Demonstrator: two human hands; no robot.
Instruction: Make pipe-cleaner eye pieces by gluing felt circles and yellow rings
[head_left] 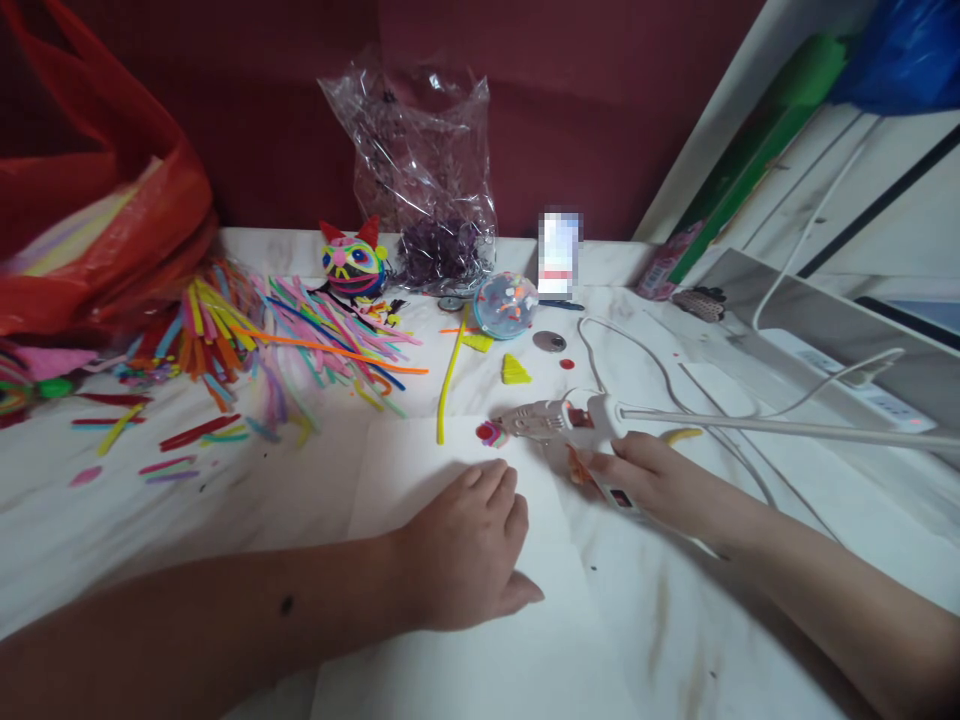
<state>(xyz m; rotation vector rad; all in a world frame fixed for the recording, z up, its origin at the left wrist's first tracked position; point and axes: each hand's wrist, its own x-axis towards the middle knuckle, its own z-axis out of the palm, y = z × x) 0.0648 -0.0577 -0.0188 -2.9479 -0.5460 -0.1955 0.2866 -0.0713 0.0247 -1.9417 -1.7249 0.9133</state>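
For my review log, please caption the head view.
Right hand holding a glue gun near a pink-and-red piece, left hand over white paper.

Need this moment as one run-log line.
left hand: over white paper | right hand: gripping hot glue gun, pointed at small pink-and-red piece | nearby: yellow pipe cleaner

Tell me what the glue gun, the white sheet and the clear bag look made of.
Glue gun: probably hard plastic, pale and fairly smooth, judging by its moulded body.
White sheet: likely paper or thin card, matte; it lies flat with straight edges.
Clear bag: thin plastic film, glossy, given its bright highlights, creases and see-through sides.
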